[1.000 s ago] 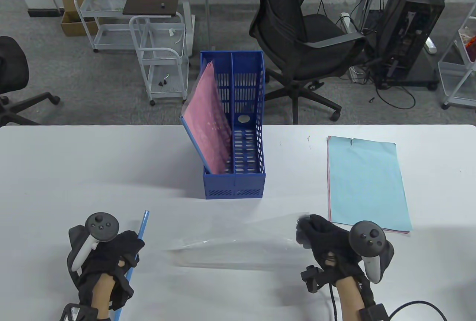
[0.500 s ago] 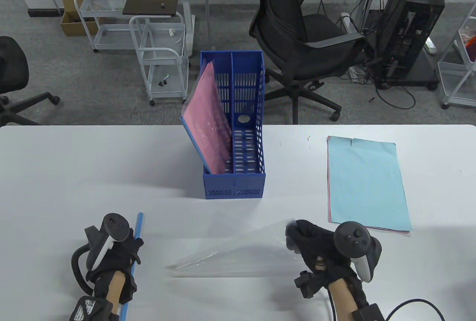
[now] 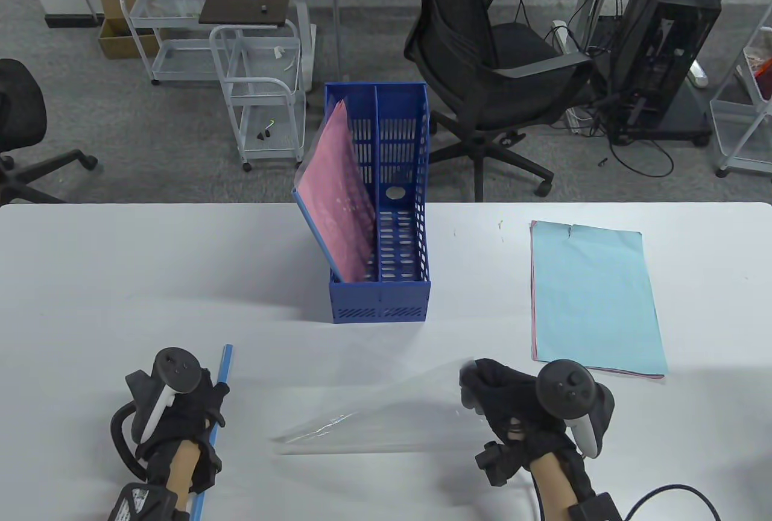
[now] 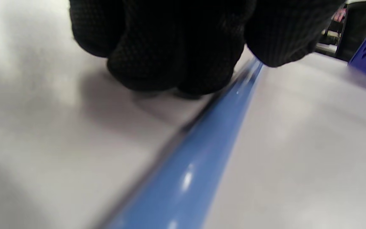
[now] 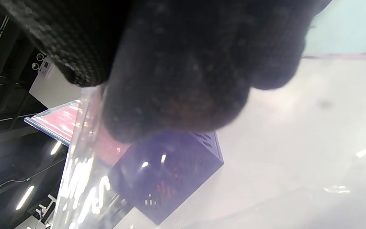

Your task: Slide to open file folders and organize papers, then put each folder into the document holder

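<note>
A clear plastic folder [image 3: 386, 418] lies near the table's front edge, its right corner lifted off the surface. My right hand [image 3: 473, 379] pinches that corner; in the right wrist view the gloved fingers [image 5: 186, 79] clamp the clear sheet [image 5: 81, 165]. Left of the folder, apart from it, lies a blue slide bar [image 3: 224, 367]. My left hand [image 3: 211, 397] has its fingers curled over the bar. In the left wrist view the blue bar [image 4: 195, 159] lies flat on the table under the knuckles [image 4: 176, 47]. The blue document holder [image 3: 380, 298] stands mid-table with a pink folder [image 3: 338, 207] leaning in its left compartment.
A stack of light blue paper [image 3: 594, 298], with pink sheets under it, lies flat to the right of the holder. The holder's right compartment [image 3: 398, 231] holds nothing. Beyond the table's far edge stand an office chair [image 3: 482, 63] and white carts [image 3: 259, 93].
My right hand has drawn left and toward me, lifting the folder's corner higher. My left hand has pulled the blue bar slightly back toward the near edge.
</note>
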The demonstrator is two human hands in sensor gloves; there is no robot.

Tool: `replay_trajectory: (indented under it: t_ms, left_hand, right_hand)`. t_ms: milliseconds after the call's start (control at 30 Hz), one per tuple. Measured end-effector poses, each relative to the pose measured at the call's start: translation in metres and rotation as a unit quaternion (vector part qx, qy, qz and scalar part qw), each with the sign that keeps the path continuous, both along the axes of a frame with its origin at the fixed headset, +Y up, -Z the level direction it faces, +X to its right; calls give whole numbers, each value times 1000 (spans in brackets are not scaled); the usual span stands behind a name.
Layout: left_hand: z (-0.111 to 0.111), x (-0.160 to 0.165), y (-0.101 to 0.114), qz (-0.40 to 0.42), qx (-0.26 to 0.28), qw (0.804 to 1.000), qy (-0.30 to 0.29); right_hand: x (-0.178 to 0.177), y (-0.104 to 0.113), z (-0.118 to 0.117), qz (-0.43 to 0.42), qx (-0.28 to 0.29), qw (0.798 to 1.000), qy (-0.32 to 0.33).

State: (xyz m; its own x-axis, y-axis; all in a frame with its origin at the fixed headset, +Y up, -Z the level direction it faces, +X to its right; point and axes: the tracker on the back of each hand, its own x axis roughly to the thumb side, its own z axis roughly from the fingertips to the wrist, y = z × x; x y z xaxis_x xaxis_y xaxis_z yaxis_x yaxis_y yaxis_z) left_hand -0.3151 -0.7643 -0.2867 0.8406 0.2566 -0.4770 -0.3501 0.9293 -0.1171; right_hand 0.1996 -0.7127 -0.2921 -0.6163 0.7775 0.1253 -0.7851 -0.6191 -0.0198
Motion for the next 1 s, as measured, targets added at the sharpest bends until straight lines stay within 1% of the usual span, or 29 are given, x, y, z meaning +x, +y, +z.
replay_trajectory:
  t_ms: [33, 67, 100, 133, 200, 233, 267, 300, 333, 400, 433, 467, 533, 633, 700, 767, 800, 833, 867, 900, 967, 1000]
  left_hand:
    - [3, 4, 8, 1, 17, 1000, -4]
    - [8, 12, 20, 14, 49, 998, -20]
    - [11, 19, 27, 31, 71, 996, -40]
    - [14, 32, 36, 64, 99, 988, -95]
    - [18, 60, 44, 131, 119, 962, -207]
    - [20, 79, 46, 165, 117, 940, -276]
    - [21, 91, 47, 177, 107, 928, -310]
    - [24, 109, 47, 183, 80, 916, -347]
    - [26, 120, 46, 179, 62, 910, -369]
    - [30, 142, 41, 163, 26, 897, -411]
    - [31, 148, 40, 160, 18, 895, -417]
    - [32, 152, 39, 152, 24, 896, -417]
    - [32, 154, 39, 148, 55, 905, -396]
    - [34, 151, 43, 166, 91, 900, -392]
    - [36, 146, 48, 168, 129, 900, -381]
    - [39, 140, 55, 170, 164, 899, -370]
    - [41, 135, 58, 170, 186, 898, -360]
    - [42, 132, 61, 174, 200, 897, -354]
    - [43, 128, 65, 188, 218, 892, -348]
    - [44, 124, 68, 202, 228, 888, -345]
    - [44, 117, 71, 255, 246, 870, -341]
    - [44, 113, 72, 295, 250, 855, -347]
  right_hand:
    - [-1, 0, 0, 0, 0, 1000, 1]
    - [-2, 0, 0, 0, 0, 1000, 4]
    - [-3, 0, 0, -1, 0, 1000, 6]
    - [-4, -1, 1, -4, 1, 1000, 12]
    - [-7, 0, 1, -8, 2, 1000, 23]
    - [-9, 1, 2, -10, 3, 999, 32]
    - [-11, 2, 2, -11, 3, 999, 42]
    - [-12, 4, 4, -17, 7, 998, 54]
    - [-14, 6, 4, -22, 11, 998, 58]
    - [-17, 12, 7, -36, 26, 995, 87]
    - [-19, 13, 9, -44, 32, 993, 100]
    - [-21, 16, 10, -61, 42, 989, 129]
    - [-25, 21, 13, -88, 52, 982, 157]
    - [-28, 27, 17, -93, 65, 979, 168]
    - [-24, 31, 19, -91, 83, 982, 141]
    - [-15, 32, 20, -93, 101, 986, 92]
    - [-6, 31, 19, -97, 110, 988, 55]
    - [0, 29, 18, -102, 113, 988, 36]
    - [9, 26, 15, -112, 107, 988, 15]
    - [14, 23, 12, -120, 99, 988, 12]
    - [21, 14, 3, -128, 32, 990, 40]
    - [22, 6, -1, -133, -20, 988, 78]
